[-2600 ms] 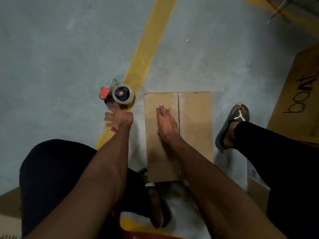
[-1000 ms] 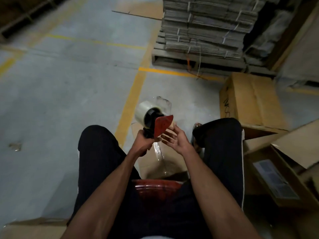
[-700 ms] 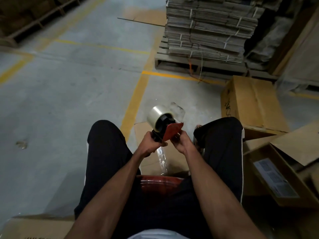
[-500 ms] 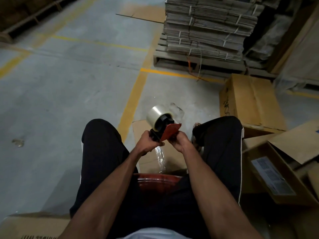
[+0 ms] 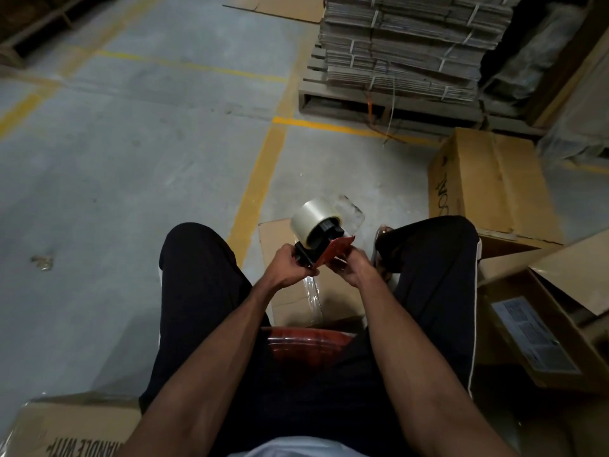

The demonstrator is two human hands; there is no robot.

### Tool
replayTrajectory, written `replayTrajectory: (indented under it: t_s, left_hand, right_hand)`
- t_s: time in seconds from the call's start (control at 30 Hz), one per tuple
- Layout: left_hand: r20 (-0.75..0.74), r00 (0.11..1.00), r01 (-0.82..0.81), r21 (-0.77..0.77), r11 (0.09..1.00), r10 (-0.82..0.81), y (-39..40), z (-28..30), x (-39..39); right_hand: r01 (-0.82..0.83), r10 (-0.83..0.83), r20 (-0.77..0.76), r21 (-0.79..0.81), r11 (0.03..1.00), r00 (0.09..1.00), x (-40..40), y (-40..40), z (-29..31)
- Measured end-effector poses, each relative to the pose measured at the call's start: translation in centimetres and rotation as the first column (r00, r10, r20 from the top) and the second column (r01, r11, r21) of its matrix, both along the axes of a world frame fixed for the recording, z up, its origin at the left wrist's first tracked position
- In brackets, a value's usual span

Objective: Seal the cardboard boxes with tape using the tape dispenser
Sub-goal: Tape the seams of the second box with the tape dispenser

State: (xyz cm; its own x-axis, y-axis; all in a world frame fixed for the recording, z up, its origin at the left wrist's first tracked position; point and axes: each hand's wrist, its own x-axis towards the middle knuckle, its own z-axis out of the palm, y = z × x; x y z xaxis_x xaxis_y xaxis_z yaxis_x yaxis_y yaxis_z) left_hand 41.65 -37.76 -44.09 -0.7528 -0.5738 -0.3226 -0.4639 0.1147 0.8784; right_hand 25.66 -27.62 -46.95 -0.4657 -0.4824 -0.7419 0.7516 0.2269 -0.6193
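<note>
I hold a red tape dispenser (image 5: pixel 333 253) with a roll of clear tape (image 5: pixel 311 220) up in front of me, above a small cardboard box (image 5: pixel 290 291) that lies on the floor between my knees. My left hand (image 5: pixel 290 265) grips the dispenser's handle. My right hand (image 5: pixel 352 267) pinches the red plate at its right edge. A strip of clear tape (image 5: pixel 313 296) runs along the box's top seam below the dispenser.
A larger cardboard box (image 5: pixel 494 189) stands at the right, with an open box (image 5: pixel 534 328) nearer. A pallet of bundled flat cardboard (image 5: pixel 405 51) is ahead. Another box (image 5: pixel 66 427) sits at bottom left. Yellow lines (image 5: pixel 257 189) cross the concrete floor. A red stool rim (image 5: pixel 306 338) shows below.
The dispenser came off the floor and up in my left hand while my right hand left the box top. Over the last second my right fingers closed onto the red plate.
</note>
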Motion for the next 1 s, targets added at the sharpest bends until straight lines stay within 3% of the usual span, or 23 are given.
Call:
replayTrajectory:
  t_s: [0.17,0.33,0.47,0.67,0.77,0.9,1.0]
  left_hand:
    - [0.016,1.0,0.017,0.004,1.0,-0.017,0.0,-0.1,-0.3]
    - [0.04,0.999,0.0,0.069,0.998,-0.003,0.0,-0.4,-0.6]
    - [0.048,0.996,-0.081,0.275,0.958,0.07,0.2,-0.5,-1.1]
    - [0.113,0.972,-0.232,0.57,0.788,0.205,-0.4,-1.3,-1.3]
    - [0.149,0.972,-0.231,0.493,0.839,0.18,-0.8,-1.6,-1.1]
    - [0.176,0.983,-0.1,0.249,0.963,0.057,-1.8,-1.0,-0.9]
    - [0.191,0.981,-0.027,0.073,0.997,0.013,-3.7,-1.2,-0.9]
  right_hand:
    - [0.088,-0.088,0.007,0.003,0.996,0.996,0.0,0.0,-0.5]
    - [0.208,-0.206,-0.078,0.027,0.978,0.975,-0.6,-1.2,-1.2]
    - [0.26,-0.238,-0.148,0.146,0.955,0.96,-1.1,-1.8,-2.0]
    - [0.237,-0.181,-0.237,0.239,0.942,0.955,-1.4,-2.9,-3.5]
    - [0.262,-0.182,-0.288,0.268,0.927,0.94,-1.1,-3.0,-3.5]
    - [0.295,-0.148,-0.402,0.334,0.895,0.904,-1.8,-2.5,-2.7]
    - [0.282,-0.109,-0.472,0.313,0.907,0.875,-3.1,-3.1,-3.2]
